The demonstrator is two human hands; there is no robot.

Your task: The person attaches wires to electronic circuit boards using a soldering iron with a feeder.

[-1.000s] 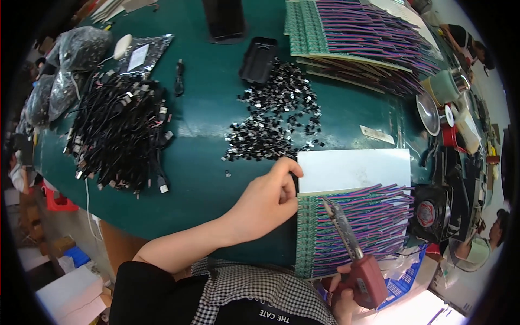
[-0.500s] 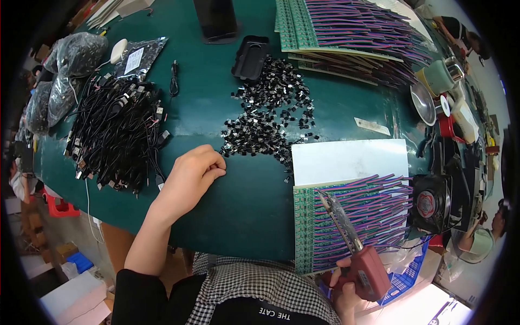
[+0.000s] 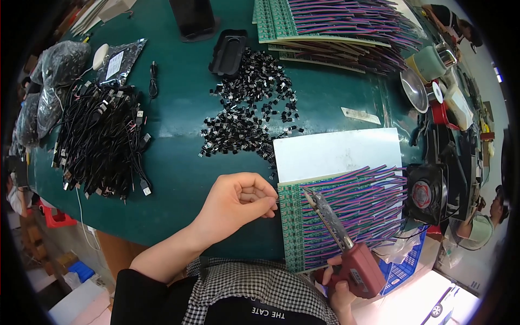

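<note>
Gripping the red soldering gun (image 3: pixel 362 269) at the lower right, the right hand (image 3: pixel 340 293) is partly hidden by the handle its fingers wrap. The left hand (image 3: pixel 230 205), at the centre, curls its fingers toward the thumb beside the left edge of the green circuit panel (image 3: pixel 291 230); whether they pinch a small part I cannot tell. That panel lies right of centre toward the bottom, much of it covered by purple and green wires (image 3: pixel 357 208); whether the gun's tip touches it is unclear. A dark slab (image 3: pixel 193 19) is cut off by the top edge, as is the stack of wired panels (image 3: pixel 276 24) at upper right.

Countable are one gun, one white sheet (image 3: pixel 336 154), one black tray (image 3: pixel 228 52), one fan (image 3: pixel 424 192) and one lone bundled cable (image 3: pixel 154 81). The black connectors (image 3: pixel 238 130) at upper centre and the heaped cables (image 3: pixel 100 143) at left overlap too much to count.
</note>
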